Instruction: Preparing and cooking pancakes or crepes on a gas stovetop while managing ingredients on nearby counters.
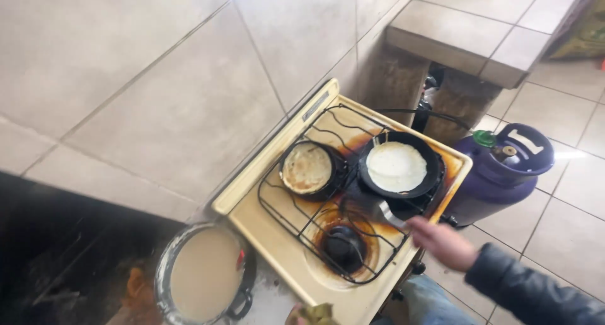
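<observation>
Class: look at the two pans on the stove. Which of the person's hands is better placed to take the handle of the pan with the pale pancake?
Probably the right hand: it already reaches the handle of that pan. The left is barely visible at the bottom edge.

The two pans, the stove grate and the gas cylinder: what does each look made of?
Both pans look like dark metal with a matte, blackened finish. The stove grate looks like thin black wire, probably steel. The gas cylinder has a glossy purple shell, painted metal or plastic; which cannot be told.
</observation>
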